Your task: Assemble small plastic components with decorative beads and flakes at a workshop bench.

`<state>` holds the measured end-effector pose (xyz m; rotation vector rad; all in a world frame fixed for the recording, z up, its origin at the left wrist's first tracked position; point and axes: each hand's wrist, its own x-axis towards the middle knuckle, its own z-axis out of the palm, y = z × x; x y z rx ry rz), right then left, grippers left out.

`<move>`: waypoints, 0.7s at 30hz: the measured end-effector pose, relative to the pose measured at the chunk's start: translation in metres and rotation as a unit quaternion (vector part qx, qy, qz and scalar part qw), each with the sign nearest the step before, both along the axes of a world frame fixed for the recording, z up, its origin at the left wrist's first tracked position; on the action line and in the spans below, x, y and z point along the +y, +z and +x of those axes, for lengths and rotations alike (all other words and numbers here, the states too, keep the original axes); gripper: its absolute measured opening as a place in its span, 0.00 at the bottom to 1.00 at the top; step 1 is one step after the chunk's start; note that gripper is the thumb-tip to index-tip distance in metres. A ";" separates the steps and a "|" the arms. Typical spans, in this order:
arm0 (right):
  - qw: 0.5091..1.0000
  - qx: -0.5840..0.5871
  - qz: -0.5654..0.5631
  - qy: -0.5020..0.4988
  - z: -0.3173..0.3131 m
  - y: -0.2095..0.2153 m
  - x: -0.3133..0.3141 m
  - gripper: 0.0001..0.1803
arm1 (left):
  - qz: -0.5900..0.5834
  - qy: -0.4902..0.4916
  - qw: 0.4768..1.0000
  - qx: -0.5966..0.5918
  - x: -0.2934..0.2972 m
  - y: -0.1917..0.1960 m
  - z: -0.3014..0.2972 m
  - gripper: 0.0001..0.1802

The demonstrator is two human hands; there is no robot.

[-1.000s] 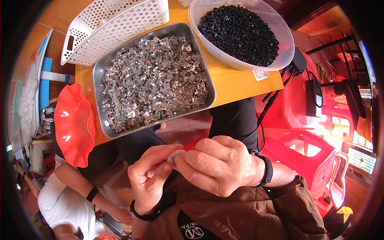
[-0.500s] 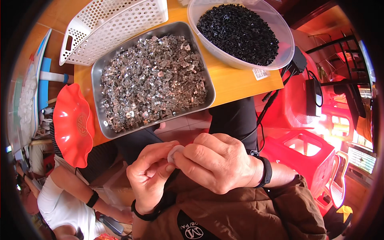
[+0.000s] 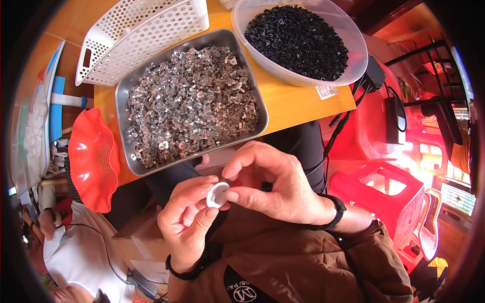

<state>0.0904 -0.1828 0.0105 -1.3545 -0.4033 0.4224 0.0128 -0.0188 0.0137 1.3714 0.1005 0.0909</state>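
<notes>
My left hand (image 3: 186, 220) pinches a small round white cap (image 3: 217, 195) between thumb and fingers, above my lap. The cap's hollow side shows, with a grey, metal-looking inside. At its right rim is the thumb tip of my right hand (image 3: 278, 189); the index finger is lifted and spread from the thumb. I cannot make out anything held in that hand. Just beyond both hands stands a steel tray (image 3: 263, 117) heaped with small shiny metal pieces (image 3: 189, 106). A translucent tub (image 3: 359, 60) full of small black parts (image 3: 298, 43) is at the far right.
A white perforated basket (image 3: 151, 43) stands behind the tray on the wooden table (image 3: 308, 108). A red wavy-edged dish (image 3: 93, 161) is at the left. Black cables (image 3: 341, 126) and red stools (image 3: 384, 202) are on the right. A person in white (image 3: 88, 252) sits at lower left.
My right hand's fingers have opened and lifted off the cap. The cap has tilted, so its hollow side now shows. The person at lower left has moved an arm.
</notes>
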 end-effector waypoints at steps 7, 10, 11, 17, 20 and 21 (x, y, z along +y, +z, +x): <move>0.976 0.178 0.113 0.063 -0.002 -0.006 0.008 0.09 | 0.053 -0.002 0.998 -0.033 -0.002 0.003 0.000 0.14; 0.966 0.209 0.131 0.076 0.000 -0.007 0.009 0.08 | 0.055 0.005 0.998 -0.036 -0.002 0.002 -0.001 0.14; 0.960 0.228 0.140 0.085 0.001 -0.007 0.009 0.08 | 0.055 0.005 0.998 -0.035 -0.002 0.002 -0.001 0.14; 0.964 0.223 0.120 0.084 0.000 0.001 0.007 0.08 | 0.097 0.006 0.994 -0.056 -0.001 0.002 -0.002 0.14; 0.960 0.228 0.141 0.074 -0.001 0.000 0.008 0.08 | 0.123 0.004 0.991 -0.051 0.003 0.000 -0.002 0.14; 0.960 0.228 0.141 0.076 0.000 -0.001 0.008 0.08 | 0.076 0.005 0.996 -0.045 0.000 0.001 0.000 0.13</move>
